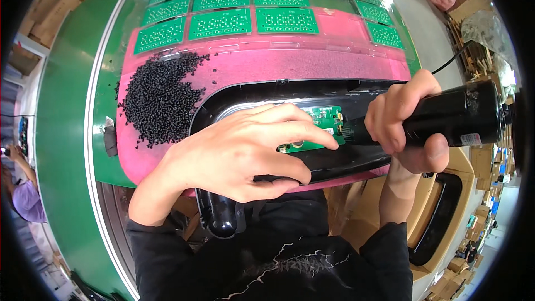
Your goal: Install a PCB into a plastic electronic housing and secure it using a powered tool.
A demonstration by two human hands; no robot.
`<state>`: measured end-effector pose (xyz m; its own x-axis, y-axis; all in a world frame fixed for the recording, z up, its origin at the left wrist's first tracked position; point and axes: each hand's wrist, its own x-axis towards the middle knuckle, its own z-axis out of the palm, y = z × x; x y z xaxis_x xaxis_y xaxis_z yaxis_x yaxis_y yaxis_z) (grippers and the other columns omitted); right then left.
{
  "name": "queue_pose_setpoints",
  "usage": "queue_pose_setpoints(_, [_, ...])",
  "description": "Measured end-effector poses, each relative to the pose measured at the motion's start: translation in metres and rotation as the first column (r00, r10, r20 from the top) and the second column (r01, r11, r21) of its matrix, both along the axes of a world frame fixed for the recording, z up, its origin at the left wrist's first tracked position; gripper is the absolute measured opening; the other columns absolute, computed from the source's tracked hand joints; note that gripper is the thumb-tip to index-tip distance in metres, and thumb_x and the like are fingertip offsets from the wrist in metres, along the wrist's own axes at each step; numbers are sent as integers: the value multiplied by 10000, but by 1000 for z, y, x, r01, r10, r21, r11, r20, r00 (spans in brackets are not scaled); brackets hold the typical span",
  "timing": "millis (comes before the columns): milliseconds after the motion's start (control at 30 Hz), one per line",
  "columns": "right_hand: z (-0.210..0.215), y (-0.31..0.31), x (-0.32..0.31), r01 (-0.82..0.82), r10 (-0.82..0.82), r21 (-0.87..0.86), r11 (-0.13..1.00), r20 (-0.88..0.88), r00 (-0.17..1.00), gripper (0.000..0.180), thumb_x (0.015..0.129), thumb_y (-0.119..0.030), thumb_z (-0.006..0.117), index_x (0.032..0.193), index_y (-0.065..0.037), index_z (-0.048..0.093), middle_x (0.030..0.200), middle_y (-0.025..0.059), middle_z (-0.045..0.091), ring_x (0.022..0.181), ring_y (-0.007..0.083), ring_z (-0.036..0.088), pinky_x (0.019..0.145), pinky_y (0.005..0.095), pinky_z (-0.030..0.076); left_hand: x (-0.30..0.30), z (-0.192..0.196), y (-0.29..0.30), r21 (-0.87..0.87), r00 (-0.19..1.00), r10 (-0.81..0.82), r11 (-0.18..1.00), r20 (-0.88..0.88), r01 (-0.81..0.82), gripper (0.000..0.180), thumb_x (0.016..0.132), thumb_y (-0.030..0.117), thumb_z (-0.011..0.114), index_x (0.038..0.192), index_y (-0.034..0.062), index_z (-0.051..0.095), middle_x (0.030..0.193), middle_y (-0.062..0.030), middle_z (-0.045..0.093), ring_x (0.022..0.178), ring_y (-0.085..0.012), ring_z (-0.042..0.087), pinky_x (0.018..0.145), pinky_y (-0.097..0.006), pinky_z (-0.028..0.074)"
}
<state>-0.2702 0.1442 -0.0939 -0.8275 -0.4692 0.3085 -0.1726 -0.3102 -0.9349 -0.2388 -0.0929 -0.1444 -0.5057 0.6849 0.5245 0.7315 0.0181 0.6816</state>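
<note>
A long black plastic housing [345, 163] lies across the pink mat [329, 58] in front of me. Inside it sits a green circuit board [323, 116] with small parts on it. My left hand [239, 153] reaches over the housing, fingers spread, its index fingertip resting at the board's near right edge and covering part of the board. In my right hand [409, 117] is a black electric screwdriver [460, 112], held nearly level with its front end pointing left at the board's right end. The exact contact of the tip is too small to make out.
Left of the housing is a heap of tiny black screws [161, 100]. Rows of green circuit boards [220, 22] lie at the back. A cardboard box [465, 161] with a black part stands at lower right. A person in a purple top [29, 200] is at far left.
</note>
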Motion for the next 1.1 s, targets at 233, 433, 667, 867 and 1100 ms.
queue_pose_setpoints(233, [0,-2,-1,-88,88,-15,996,9,996,493,774,-459,728,904,-62,467,583,-28,497,447,81,454,429,225,363,1,2,-1,9,1000,-14,1000,-26,15,180,665,135,762,839,90,751,1279,-136,599,1030,-314,580,859,-419,506])
queue_pose_setpoints(433, [-2,-2,0,19,-19,-5,1000,-14,1000,513,803,-512,679,897,-56,466,568,-34,474,441,75,436,429,223,340,2,2,-2,-6,999,-24,1000,-22,24,187,667,152,759,845,95,758,1283,-139,598,1037,-310,583,861,-412,509])
queue_pose_setpoints(667, [-1,11,-2,97,-87,-92,991,109,990,487,892,-500,589,1018,-38,502,616,-24,450,501,77,400,585,261,389,4,6,0,14,997,0,1000,-75,1,214,694,167,741,898,108,762,1267,-132,614,1009,-306,602,844,-406,513])
queue_pose_setpoints(867, [15,40,-38,529,-284,-269,805,608,742,210,911,-136,623,1002,-10,481,939,82,518,892,209,543,959,458,466,11,9,3,-47,877,231,960,-422,-275,345,678,144,709,1014,213,751,934,4,639,796,-174,598,709,-292,489])
queue_pose_setpoints(1100, [6,18,5,563,-534,-169,809,190,824,454,899,-81,557,1296,62,388,1203,134,435,1131,258,474,1028,541,445,16,12,13,-81,734,303,896,-608,-437,538,664,94,675,1107,398,709,822,62,575,691,-84,515,620,-240,442])
